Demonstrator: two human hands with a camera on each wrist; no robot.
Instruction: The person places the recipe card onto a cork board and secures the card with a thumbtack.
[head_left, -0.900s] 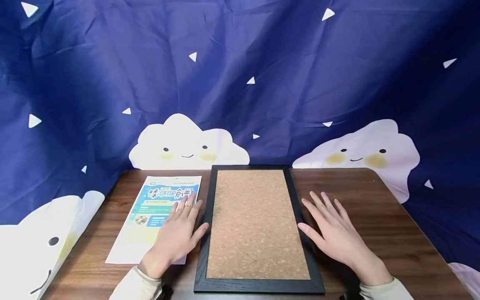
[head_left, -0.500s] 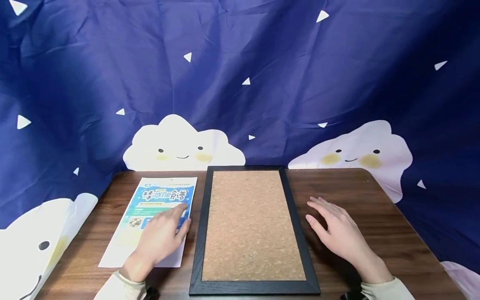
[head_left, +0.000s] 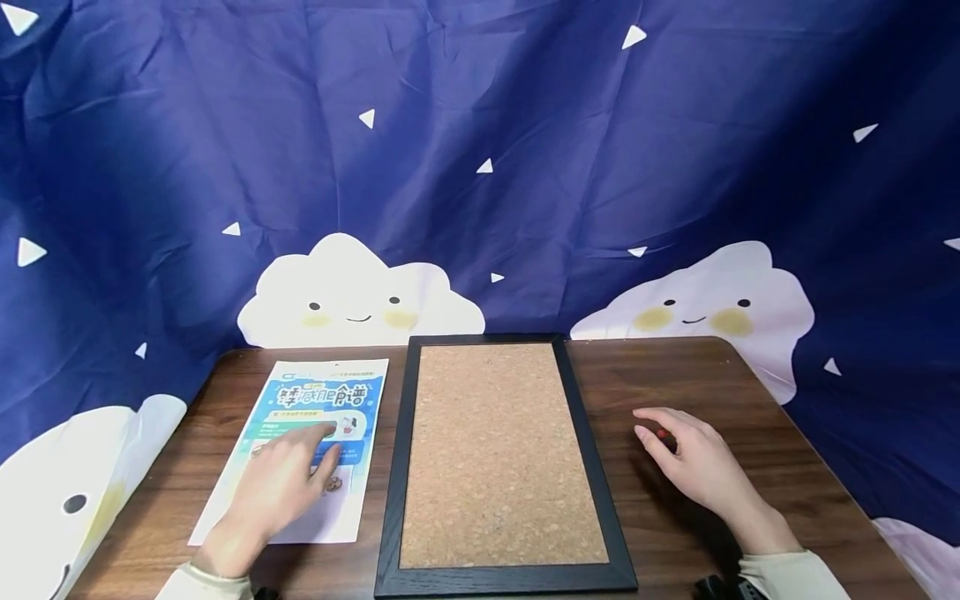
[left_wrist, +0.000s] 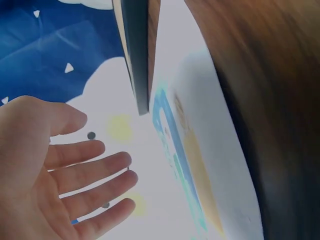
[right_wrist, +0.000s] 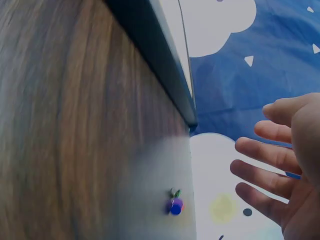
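My left hand [head_left: 279,479] is over a printed paper sheet [head_left: 347,400] with blue and green headings. In the left wrist view, its fingers [left_wrist: 95,171] are loosely spread and hold nothing. My right hand [head_left: 701,462] hovers above the table to the right of the board, fingers relaxed. Between these two hands lies a cork board [head_left: 498,458] in a black frame [head_left: 506,578]. In the right wrist view, small coloured objects that look like push pins [right_wrist: 175,206] sit on the table past my fingers. A bit of red [head_left: 663,432] shows beneath my right hand.
The brown wooden table [head_left: 637,375] has rounded far corners. Behind it hangs a dark blue cloth [head_left: 450,192] with white clouds and triangles. The board's far edge reaches the table's back edge.
My left hand has drawn back and left over the sheet, uncovering more print. My right hand has lifted and moved right, away from the board's frame. The view has shifted slightly.
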